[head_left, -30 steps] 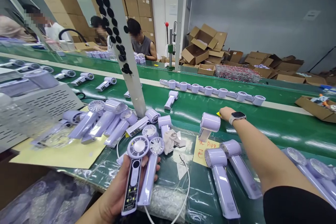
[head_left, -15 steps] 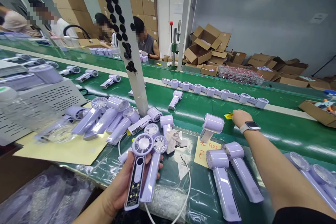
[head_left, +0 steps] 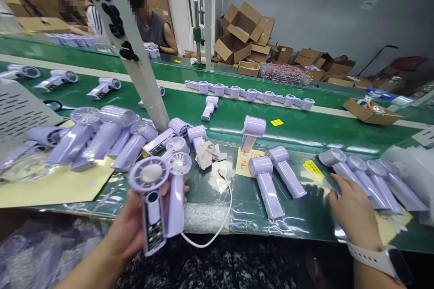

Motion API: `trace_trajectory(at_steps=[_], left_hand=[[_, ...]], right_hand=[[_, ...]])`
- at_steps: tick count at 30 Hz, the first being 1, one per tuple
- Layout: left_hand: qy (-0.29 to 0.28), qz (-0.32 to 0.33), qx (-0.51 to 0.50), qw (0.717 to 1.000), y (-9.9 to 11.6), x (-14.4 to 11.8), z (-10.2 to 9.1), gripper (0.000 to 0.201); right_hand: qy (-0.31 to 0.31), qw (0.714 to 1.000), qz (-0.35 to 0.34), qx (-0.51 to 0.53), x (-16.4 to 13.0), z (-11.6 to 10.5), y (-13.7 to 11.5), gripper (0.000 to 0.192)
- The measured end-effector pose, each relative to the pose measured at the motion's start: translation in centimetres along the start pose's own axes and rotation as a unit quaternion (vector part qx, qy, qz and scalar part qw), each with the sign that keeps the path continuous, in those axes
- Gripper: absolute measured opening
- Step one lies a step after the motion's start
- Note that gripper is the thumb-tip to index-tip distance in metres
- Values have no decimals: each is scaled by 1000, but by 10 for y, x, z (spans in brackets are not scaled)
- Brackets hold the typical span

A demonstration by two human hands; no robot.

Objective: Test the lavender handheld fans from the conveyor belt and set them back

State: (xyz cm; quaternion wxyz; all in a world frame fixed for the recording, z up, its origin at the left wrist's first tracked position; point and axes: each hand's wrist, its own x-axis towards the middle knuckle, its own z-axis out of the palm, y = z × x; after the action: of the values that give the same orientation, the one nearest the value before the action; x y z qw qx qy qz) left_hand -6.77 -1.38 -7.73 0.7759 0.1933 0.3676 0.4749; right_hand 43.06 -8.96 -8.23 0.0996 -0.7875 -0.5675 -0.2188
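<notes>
Our left hand (head_left: 130,221) grips one bare-board fan (head_left: 152,205), not yet covered, and one apparently closed-up fan (head_left: 175,203); our right hand (head_left: 354,207) spreads loosely beside yellow labels (head_left: 313,170).

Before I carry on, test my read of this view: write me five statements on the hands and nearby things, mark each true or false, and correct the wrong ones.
1. The left hand holds a purple fan with its circuit board exposed. True.
2. The watch is on the left wrist. False: the watch is on the right wrist.
3. A yellow card lies on the green belt. True.
4. The right hand grips the white cable. False: the white cable is well apart from the right hand.
5. In view, the crumpled wad lies left of the handwritten note. True.
</notes>
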Motion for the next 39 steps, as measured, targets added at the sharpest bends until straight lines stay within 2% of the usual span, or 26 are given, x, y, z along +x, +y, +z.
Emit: trace_trajectory(at_steps=[3,6,8,11,13,14,16,18,19,22,23,24,27,29,30,33,35,37,38,39], left_hand=[[-64,61,89,992,27,-16,-18,57],[-106,209,149,961,46,-29,-15,64],[-87,285,141,944,46,-36,-2,65],[-52,316,108,941,29,-42,17,63],[-41,310,82,946,16,-44,23,61],[-36,304,67,950,11,-44,25,60],[-22,295,32,955,5,-43,28,60],[-11,287,-1,958,4,-40,34,65],[-12,286,-18,958,5,-38,38,67],[-33,293,-66,953,4,-25,57,69],[-44,295,-75,951,3,-20,64,69],[-59,292,-83,951,1,-15,71,68],[-117,260,-98,953,-6,-8,88,67],[-136,246,-102,954,-10,-8,93,67],[-132,249,-99,954,-12,-9,94,67],[-93,283,-88,951,-16,-12,92,68],[-69,299,-82,948,-18,-14,89,69],[-53,309,-64,947,-19,-16,85,71],[-51,311,-53,947,-19,-18,84,72],[-54,310,-46,948,-18,-19,82,73]], right_hand=[[57,994,13,90,0,-24,-18,39],[62,974,-17,216,11,-45,-76,34],[1,957,-68,280,15,-50,-132,32],[-99,936,-135,310,15,-46,-215,20],[-147,929,-143,309,15,-41,-252,13],[-167,924,-146,311,15,-39,-263,11],[-209,906,-163,330,11,-42,-272,10],[-262,869,-201,369,3,-53,-267,11],[-299,835,-216,407,-3,-61,-262,10],[-406,698,-206,553,-16,-87,-250,19],[-420,662,-188,592,-20,-94,-248,21],[-417,644,-172,618,-22,-101,-248,21],[-349,657,-157,649,-29,-112,-253,29],[-315,652,-139,676,-36,-114,-260,32],[-312,635,-117,697,-41,-114,-263,33],[-346,558,-23,754,-57,-113,-273,39],[-367,528,14,765,-63,-114,-276,43],[-386,538,-14,750,-62,-114,-273,45],[-391,558,-55,730,-58,-112,-270,47],[-382,590,-99,704,-54,-111,-267,49]])
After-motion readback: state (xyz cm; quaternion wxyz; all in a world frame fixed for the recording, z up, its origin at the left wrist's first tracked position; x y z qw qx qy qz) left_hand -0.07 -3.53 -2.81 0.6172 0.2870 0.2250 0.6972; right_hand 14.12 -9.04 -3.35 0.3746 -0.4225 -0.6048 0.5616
